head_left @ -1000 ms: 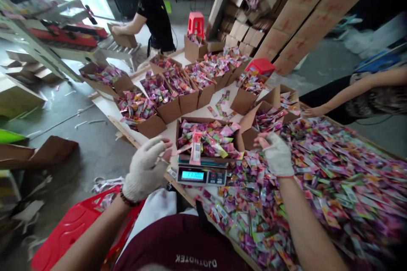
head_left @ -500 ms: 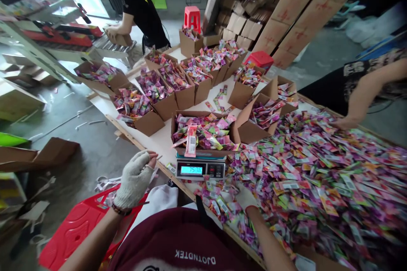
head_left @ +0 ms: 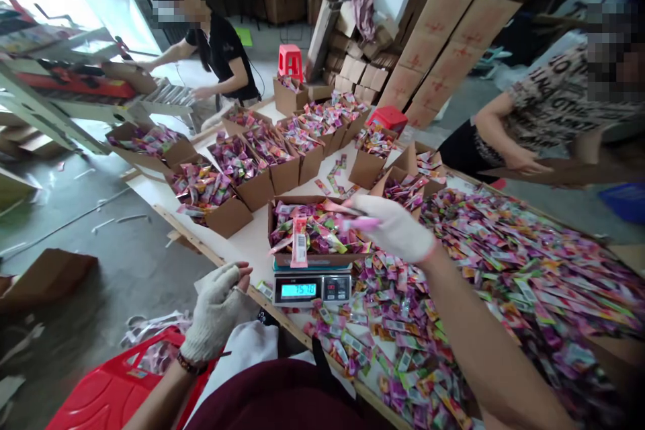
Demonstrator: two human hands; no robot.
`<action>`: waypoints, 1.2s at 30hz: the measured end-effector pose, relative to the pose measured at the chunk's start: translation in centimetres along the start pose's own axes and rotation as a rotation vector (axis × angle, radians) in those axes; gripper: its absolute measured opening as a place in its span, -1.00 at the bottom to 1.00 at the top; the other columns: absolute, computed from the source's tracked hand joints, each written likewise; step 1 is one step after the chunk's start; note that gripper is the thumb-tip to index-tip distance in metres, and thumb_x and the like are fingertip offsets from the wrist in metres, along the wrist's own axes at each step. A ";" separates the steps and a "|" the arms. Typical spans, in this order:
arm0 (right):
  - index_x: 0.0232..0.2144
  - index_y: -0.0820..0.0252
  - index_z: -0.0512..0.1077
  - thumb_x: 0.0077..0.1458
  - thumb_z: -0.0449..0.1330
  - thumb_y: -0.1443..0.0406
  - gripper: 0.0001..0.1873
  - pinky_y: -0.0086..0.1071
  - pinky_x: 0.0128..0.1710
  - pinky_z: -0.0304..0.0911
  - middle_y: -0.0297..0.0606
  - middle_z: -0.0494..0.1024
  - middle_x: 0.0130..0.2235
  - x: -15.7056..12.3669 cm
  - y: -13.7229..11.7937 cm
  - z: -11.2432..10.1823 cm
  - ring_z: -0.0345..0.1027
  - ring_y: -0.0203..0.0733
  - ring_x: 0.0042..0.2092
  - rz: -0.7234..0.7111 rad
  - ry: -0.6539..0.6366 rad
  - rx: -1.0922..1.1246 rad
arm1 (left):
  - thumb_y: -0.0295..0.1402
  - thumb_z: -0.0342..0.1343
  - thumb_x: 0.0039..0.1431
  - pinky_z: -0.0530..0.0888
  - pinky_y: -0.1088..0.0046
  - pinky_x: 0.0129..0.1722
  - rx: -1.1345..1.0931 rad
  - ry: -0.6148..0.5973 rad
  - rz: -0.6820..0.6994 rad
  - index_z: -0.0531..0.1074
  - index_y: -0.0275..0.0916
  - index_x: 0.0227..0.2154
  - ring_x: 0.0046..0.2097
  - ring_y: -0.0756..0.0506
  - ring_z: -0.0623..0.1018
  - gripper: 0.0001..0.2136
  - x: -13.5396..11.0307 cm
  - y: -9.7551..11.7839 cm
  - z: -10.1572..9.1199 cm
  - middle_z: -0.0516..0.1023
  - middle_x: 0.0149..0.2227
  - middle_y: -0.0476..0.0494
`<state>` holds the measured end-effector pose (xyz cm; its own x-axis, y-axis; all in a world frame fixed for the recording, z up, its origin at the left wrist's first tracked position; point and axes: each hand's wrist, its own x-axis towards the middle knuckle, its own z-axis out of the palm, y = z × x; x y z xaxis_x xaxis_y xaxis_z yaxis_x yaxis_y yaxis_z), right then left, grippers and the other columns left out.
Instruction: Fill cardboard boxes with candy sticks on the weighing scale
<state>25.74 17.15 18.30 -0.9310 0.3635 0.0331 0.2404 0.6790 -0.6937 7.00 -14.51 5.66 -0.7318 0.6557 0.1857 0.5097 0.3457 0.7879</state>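
Note:
A cardboard box point(head_left: 282, 256) full of colourful packets sits on a digital scale point(head_left: 311, 288) at the table's near edge. My right hand point(head_left: 396, 228), in a white glove, hovers over the box's right side, pinching a pink packet point(head_left: 357, 222). My left hand point(head_left: 216, 309), also gloved, rests loosely curled at the table edge left of the scale, holding nothing. A large heap of packets point(head_left: 504, 282) covers the table to the right.
Several filled open boxes point(head_left: 252, 168) stand in rows behind the scale. A person in black works at a conveyor point(head_left: 166, 97) at the back left. Another person point(head_left: 549, 114) stands at the table's right side. A red plastic stool point(head_left: 115, 390) sits by my left.
My right hand came up from the packet heap near my body and now holds a pink packet over the box. My left hand stayed near the table edge.

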 end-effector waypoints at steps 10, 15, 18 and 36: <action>0.32 0.24 0.34 0.03 0.27 0.44 -0.23 -0.07 0.36 0.25 -0.05 0.50 0.26 4.3 0.5 4.2 0.39 0.03 0.27 0.024 -0.183 -0.121 | -0.13 0.13 0.32 0.58 0.18 0.08 -0.006 0.036 0.012 0.67 -0.19 -0.22 -0.01 -0.20 0.65 -0.71 -1.5 -0.8 -1.7 0.68 -0.09 -0.24; 0.21 0.09 0.41 0.17 0.29 0.20 -0.44 -0.06 0.38 0.25 -0.16 0.52 0.25 -3.3 1.6 0.4 0.40 -0.03 0.28 0.130 0.147 0.287 | -0.18 0.13 0.32 0.60 0.27 0.00 0.025 0.032 0.047 0.66 -0.19 -0.24 -0.07 -0.17 0.65 -0.75 -0.6 0.2 -1.9 0.68 -0.13 -0.21; 0.08 0.09 0.49 0.17 0.31 0.14 -0.56 -0.02 0.26 0.38 -0.12 0.60 0.13 -6.6 2.1 0.3 0.50 0.01 0.15 0.312 0.275 0.306 | -0.23 0.13 0.32 0.60 0.34 -0.05 0.030 -0.005 0.111 0.64 -0.21 -0.21 -0.09 -0.13 0.65 -0.78 1.0 1.6 -2.2 0.66 -0.10 -0.22; 0.02 0.24 0.55 0.18 0.23 0.34 -0.65 -0.24 0.15 0.34 -0.10 0.55 0.01 5.9 -2.3 6.7 0.43 -0.05 0.07 0.048 0.227 -0.159 | -0.39 0.21 0.03 0.47 0.04 0.09 0.409 -0.457 0.729 0.54 -0.21 0.04 0.11 -0.34 0.51 -0.55 7.7 10.1 0.4 0.43 0.19 -0.37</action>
<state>17.90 13.48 15.24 -0.8364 0.5193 0.1753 0.3397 0.7422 -0.5777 6.70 -5.74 14.78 0.0327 0.9716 0.2344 0.9529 -0.1011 0.2859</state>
